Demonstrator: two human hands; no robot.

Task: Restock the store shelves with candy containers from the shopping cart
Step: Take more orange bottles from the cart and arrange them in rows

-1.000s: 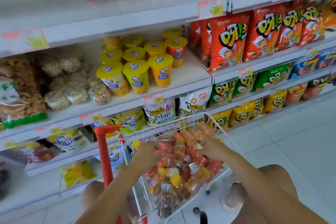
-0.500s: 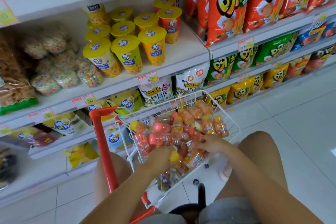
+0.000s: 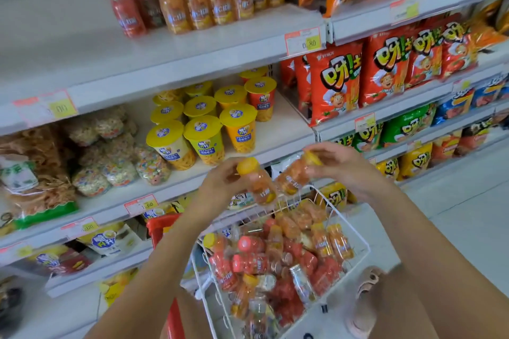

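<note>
Moved: both hands up from cart (image 3: 367, 252), above its rim.
Left hand (image 3: 217, 184): grips yellow-capped bottle (image 3: 260, 187).
Right hand (image 3: 349, 170): grips second bottle (image 3: 293, 175).
Room: bare shelf (image 3: 68, 44) above-left.

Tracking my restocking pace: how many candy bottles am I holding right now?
2. The left bottle is in the left hand, the right bottle in the right hand, both above the cart.

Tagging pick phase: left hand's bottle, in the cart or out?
Out. The left hand grips the yellow-capped bottle above the cart, tilted, cap uppermost. The right hand holds a second bottle.
</note>
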